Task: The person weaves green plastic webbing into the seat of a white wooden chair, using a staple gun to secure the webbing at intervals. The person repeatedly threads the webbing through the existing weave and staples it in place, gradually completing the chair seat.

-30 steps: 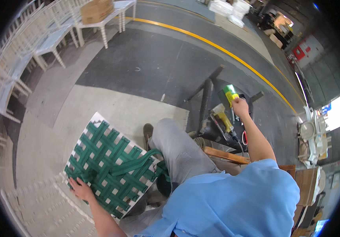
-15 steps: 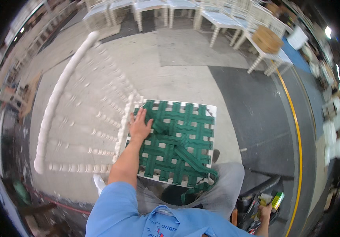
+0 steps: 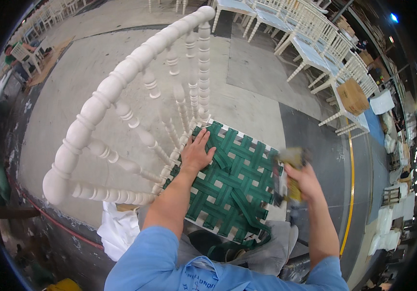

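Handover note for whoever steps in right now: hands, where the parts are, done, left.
Left hand: flat on the green webbing seat, near the back spindles.
Right hand: grip closed on a blurred yellow-green tool at the seat's right edge.
White chair: tipped against the person's lap, seat up.
Done: webbing woven across the frame.
Left: loose strap ends hang off the near edge, apparently unfastened.

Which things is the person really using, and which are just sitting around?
In use:
- left hand, pressed flat on the green woven seat
- white chair back, joined to that seat
- right hand, gripping a blurred yellow-green tool

Just around:
- row of white chairs
- cardboard box
- white cloth
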The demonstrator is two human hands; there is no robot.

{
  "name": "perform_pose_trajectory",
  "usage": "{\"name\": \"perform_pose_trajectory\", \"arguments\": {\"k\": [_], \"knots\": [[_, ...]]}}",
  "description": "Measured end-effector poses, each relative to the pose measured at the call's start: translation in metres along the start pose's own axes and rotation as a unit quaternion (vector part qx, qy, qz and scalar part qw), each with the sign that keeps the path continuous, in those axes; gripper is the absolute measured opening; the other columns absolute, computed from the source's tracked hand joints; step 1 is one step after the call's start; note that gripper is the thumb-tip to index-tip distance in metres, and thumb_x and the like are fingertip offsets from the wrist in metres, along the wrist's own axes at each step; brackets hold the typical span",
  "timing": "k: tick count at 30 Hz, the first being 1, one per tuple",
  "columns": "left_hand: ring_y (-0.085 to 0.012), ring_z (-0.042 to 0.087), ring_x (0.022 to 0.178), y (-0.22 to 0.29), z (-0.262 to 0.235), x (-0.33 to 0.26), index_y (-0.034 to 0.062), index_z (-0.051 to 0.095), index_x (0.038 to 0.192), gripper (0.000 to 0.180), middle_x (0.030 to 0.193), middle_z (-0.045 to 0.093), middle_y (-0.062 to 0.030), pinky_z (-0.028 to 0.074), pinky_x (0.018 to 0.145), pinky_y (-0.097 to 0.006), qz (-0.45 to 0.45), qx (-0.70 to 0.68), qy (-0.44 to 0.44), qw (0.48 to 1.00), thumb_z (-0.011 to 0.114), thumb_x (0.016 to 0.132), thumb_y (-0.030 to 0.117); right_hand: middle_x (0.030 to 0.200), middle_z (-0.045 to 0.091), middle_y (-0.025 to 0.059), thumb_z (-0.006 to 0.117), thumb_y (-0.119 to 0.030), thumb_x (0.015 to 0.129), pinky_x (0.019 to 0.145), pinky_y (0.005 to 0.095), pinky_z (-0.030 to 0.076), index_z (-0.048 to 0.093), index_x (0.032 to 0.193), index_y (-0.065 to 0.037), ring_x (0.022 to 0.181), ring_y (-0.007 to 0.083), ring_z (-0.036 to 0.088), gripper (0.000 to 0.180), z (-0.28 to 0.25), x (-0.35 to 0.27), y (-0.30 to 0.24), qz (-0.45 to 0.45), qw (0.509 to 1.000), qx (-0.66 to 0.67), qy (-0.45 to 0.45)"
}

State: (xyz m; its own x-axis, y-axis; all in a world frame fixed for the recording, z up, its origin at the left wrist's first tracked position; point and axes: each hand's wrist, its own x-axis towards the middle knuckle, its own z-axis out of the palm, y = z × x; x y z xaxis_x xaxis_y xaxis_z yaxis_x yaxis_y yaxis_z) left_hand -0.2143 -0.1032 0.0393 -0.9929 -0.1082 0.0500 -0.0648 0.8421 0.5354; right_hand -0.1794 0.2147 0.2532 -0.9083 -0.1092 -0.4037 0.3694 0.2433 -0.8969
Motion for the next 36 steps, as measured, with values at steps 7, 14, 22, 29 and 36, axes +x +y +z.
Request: {"name": "perform_pose_trajectory", "arguments": {"k": [7,14,22,29,36], "knots": [[-0.0463,0.048,0.137,-0.002,-0.001,0.001,0.0226,0.050,0.151,0.069,0.161,0.042,0.0053,0.047,0.111,-0.050,0.012,-0.040,0.014,0.999,0.069,0.089,0.047,0.093,0.067,0.0050,0.074,-0.028,0.096,0.054,0.0306,0.050,0.064,0.113,-0.004,0.062,0.0144,0.061,0.031,0.137,0.149,-0.017,0.071,0.991,-0.032,-0.113],[-0.0466,0.052,0.134,-0.004,-0.010,-0.001,0.0198,0.048,0.152,0.070,0.162,0.041,0.0035,0.045,0.113,-0.048,-0.022,-0.102,-0.029,0.994,0.070,0.090,0.044,0.090,0.065,0.0065,0.077,-0.033,0.092,0.051,0.0331,0.049,0.063,0.111,-0.004,0.062,0.0175,0.062,0.038,0.175,0.196,0.005,0.076,0.986,-0.098,-0.111],[-0.0410,0.053,0.133,-0.004,-0.014,0.003,0.0214,0.045,0.154,0.068,0.165,0.034,0.0080,0.049,0.109,-0.048,-0.036,-0.108,-0.064,0.991,0.067,0.092,0.041,0.075,0.062,0.0041,0.076,-0.028,0.093,0.045,0.0324,0.045,0.063,0.100,-0.005,0.053,0.0168,0.058,0.027,0.189,0.206,0.015,0.066,0.984,-0.127,-0.103],[-0.0386,0.059,0.125,-0.012,0.000,-0.001,0.0181,0.064,0.137,0.048,0.153,0.052,0.0065,0.052,0.103,-0.045,-0.032,-0.153,0.011,0.988,0.065,0.093,0.035,0.072,0.061,0.0027,0.074,-0.026,0.094,0.043,0.0312,0.043,0.064,0.095,-0.005,0.051,0.0149,0.055,0.023,0.192,0.202,0.015,0.049,0.986,-0.106,-0.115],[-0.0264,0.069,0.103,-0.017,0.018,-0.002,0.0136,0.077,0.107,0.023,0.125,0.071,0.0043,0.055,0.092,-0.040,0.028,-0.204,0.129,0.970,0.063,0.094,0.026,0.074,0.062,0.0031,0.075,-0.027,0.094,0.044,0.0311,0.044,0.064,0.096,-0.005,0.052,0.0149,0.056,0.025,0.193,0.205,0.020,0.049,0.986,-0.097,-0.127]]}}
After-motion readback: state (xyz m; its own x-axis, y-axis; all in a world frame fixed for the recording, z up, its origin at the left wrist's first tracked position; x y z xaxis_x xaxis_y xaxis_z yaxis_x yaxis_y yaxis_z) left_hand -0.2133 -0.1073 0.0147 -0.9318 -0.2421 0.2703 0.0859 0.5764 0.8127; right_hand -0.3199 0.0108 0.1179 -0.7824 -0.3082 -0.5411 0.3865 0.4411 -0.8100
